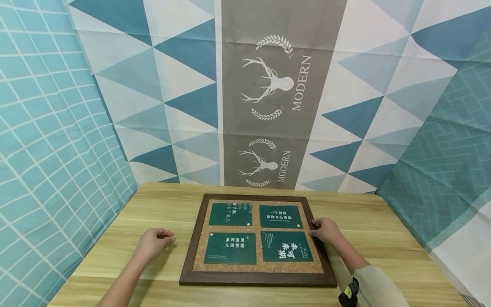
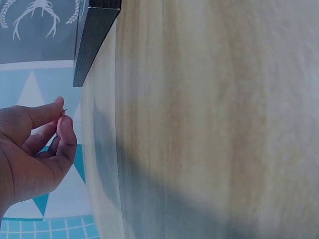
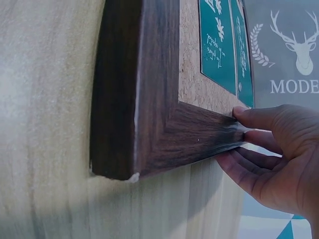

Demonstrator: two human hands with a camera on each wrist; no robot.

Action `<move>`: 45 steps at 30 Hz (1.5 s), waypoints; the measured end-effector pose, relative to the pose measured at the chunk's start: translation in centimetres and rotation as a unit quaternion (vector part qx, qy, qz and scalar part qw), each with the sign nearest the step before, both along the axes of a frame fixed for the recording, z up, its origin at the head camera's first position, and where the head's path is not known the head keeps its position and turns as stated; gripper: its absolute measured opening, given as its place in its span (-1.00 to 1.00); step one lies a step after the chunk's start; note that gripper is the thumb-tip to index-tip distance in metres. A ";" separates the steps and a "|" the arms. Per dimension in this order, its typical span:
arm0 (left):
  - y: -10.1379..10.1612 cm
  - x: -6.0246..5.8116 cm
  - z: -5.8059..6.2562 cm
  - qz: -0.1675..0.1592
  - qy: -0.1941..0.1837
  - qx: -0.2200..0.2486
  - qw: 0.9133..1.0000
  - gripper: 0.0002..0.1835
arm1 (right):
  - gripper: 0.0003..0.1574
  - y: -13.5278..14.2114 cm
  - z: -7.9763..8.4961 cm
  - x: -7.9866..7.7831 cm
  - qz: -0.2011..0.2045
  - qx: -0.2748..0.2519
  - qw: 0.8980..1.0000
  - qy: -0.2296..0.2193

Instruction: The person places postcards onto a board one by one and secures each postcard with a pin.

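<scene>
A cork board (image 1: 230, 269) with a dark brown wooden frame lies on the table, bearing several dark green cards with white lettering. Small shiny pins show at corners of the upper left card (image 1: 226, 215), the upper right card (image 1: 280, 213) and the lower left card (image 1: 230, 251). The lower right card (image 1: 285, 247) is nearest my right hand (image 1: 326, 231), which grips the frame's right side, thumb (image 3: 254, 118) on top and fingers at the outer edge. Left of the board, my left hand (image 1: 153, 244) pinches a tiny push pin (image 2: 65, 110), its thin point sticking out between thumb and fingertip.
The light wooden table (image 1: 168, 209) runs back to a patterned wall cloth (image 1: 261, 128) with deer heads. Blue tile-print cloth (image 1: 57, 128) hangs on the left, a teal one (image 1: 452, 140) on the right. A black wrist device (image 1: 349, 293) sits at the right sleeve.
</scene>
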State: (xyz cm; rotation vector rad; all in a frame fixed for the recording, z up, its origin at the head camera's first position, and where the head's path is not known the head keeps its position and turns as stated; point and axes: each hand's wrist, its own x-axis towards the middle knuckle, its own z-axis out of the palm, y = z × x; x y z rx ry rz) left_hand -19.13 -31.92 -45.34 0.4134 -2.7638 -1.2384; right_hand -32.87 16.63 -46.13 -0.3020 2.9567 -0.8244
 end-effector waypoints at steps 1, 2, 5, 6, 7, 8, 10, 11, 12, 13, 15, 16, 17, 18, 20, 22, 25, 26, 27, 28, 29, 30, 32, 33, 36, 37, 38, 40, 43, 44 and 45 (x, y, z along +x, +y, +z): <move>0.0 0.0 0.0 0.000 0.000 0.001 1.000 -0.74 | -0.44 0.0 0.0 0.0 0.000 0.000 1.000 0.001; 0.0 0.0 0.0 -0.001 0.000 0.001 1.000 -0.74 | -0.44 0.0 0.0 0.1 -0.001 -0.002 1.000 0.001; 0.1 0.1 0.1 0.002 0.000 0.007 1.000 -0.74 | -0.43 0.1 0.0 0.2 -0.003 -0.007 1.000 0.002; 0.1 0.1 0.1 0.002 0.001 0.009 1.000 -0.74 | -0.43 0.1 0.0 0.2 -0.005 -0.009 1.000 0.002; 0.1 0.1 0.1 0.002 0.001 0.010 1.000 -0.74 | -0.44 0.2 -0.1 0.1 -0.006 -0.010 1.000 0.003; 0.0 0.1 0.1 0.002 0.001 0.013 1.000 -0.74 | -0.44 0.2 -0.1 0.1 -0.007 -0.011 1.000 0.004; 0.0 0.1 0.1 0.003 0.001 0.018 1.000 -0.73 | -0.45 0.2 -0.2 0.1 -0.008 -0.013 1.000 0.007; 0.0 0.1 0.1 0.002 0.002 0.021 1.000 -0.72 | -0.45 0.3 -0.2 0.1 -0.009 -0.014 1.000 0.008; 0.0 0.2 0.2 0.001 0.003 0.023 1.000 -0.71 | -0.46 0.3 -0.3 0.1 -0.010 -0.016 1.000 0.009; 0.0 0.2 0.2 0.001 0.005 0.026 1.000 -0.70 | -0.46 0.3 -0.3 0.1 -0.010 -0.018 1.000 0.010; -0.1 0.2 0.3 0.000 0.008 0.030 1.000 -0.69 | -0.48 0.3 -0.3 0.1 -0.012 -0.023 1.000 0.010; -0.1 0.2 0.4 -0.001 0.009 0.032 0.999 -0.68 | -0.48 0.4 -0.3 0.2 -0.013 -0.026 1.000 0.009; -0.1 0.1 0.4 -0.001 0.012 0.033 0.999 -0.68 | -0.49 0.4 -0.3 0.2 -0.013 -0.029 0.999 0.010; -0.1 0.1 0.5 -0.001 0.013 0.033 0.999 -0.68 | -0.50 0.4 -0.3 0.3 -0.015 -0.032 0.999 0.011; 0.0 0.1 0.6 0.000 0.014 0.035 0.999 -0.67 | -0.52 0.5 -0.2 0.5 -0.018 -0.038 0.999 0.010; 0.0 0.0 0.7 0.002 0.016 0.038 0.999 -0.67 | -0.53 0.5 0.0 0.7 -0.022 -0.047 0.999 0.010; 0.1 0.0 0.8 0.006 0.019 0.043 0.999 -0.65 | -0.55 0.4 0.5 0.9 -0.024 -0.055 0.998 0.011; 0.2 0.0 0.8 0.006 0.022 0.044 0.999 -0.65 | -0.56 0.4 0.6 1.0 -0.024 -0.058 0.998 0.012; 0.2 0.0 0.8 0.006 0.025 0.044 0.999 -0.65 | -0.56 0.4 0.7 1.1 -0.025 -0.059 0.998 0.013; 0.3 -0.1 0.8 0.006 0.028 0.044 0.999 -0.64 | -0.57 0.4 0.8 1.2 -0.024 -0.060 0.998 0.015; 0.3 -0.1 0.8 0.007 0.031 0.045 0.998 -0.64 | -0.57 0.4 0.9 1.3 -0.024 -0.061 0.998 0.017; 0.4 -0.2 0.7 0.007 0.034 0.044 0.998 -0.65 | -0.57 0.3 0.9 1.4 -0.024 -0.063 0.998 0.018; 0.5 -0.3 0.7 0.006 0.041 0.043 0.998 -0.65 | -0.59 0.1 1.0 1.5 -0.025 -0.070 0.997 0.018; 0.5 -0.4 0.7 0.006 0.045 0.044 0.998 -0.65 | -0.59 0.0 1.1 1.5 -0.023 -0.073 0.997 0.019; 0.7 -0.5 0.8 0.005 0.050 0.046 0.998 -0.66 | -0.61 -0.3 1.3 1.7 -0.022 -0.080 0.996 0.019; 0.8 -0.5 0.8 0.004 0.052 0.048 0.998 -0.66 | -0.61 -0.4 1.3 1.8 -0.021 -0.081 0.996 0.020; 0.9 -0.5 0.9 0.002 0.054 0.048 0.997 -0.66 | -0.61 -0.5 1.3 1.8 -0.021 -0.079 0.996 0.021; 1.1 -0.5 1.0 0.001 0.057 0.052 0.997 -0.66 | -0.60 -0.7 1.4 1.9 -0.018 -0.076 0.997 0.024; 1.4 -0.5 1.1 0.000 0.063 0.054 0.997 -0.66 | -0.58 -1.0 1.5 2.0 -0.015 -0.077 0.997 0.026; 1.5 -0.6 1.2 0.000 0.065 0.054 0.996 -0.66 | -0.58 -1.1 1.5 2.0 -0.013 -0.078 0.997 0.027; 1.6 -0.6 1.2 0.001 0.066 0.054 0.996 -0.66 | -0.58 -1.2 1.5 2.0 -0.011 -0.080 0.996 0.027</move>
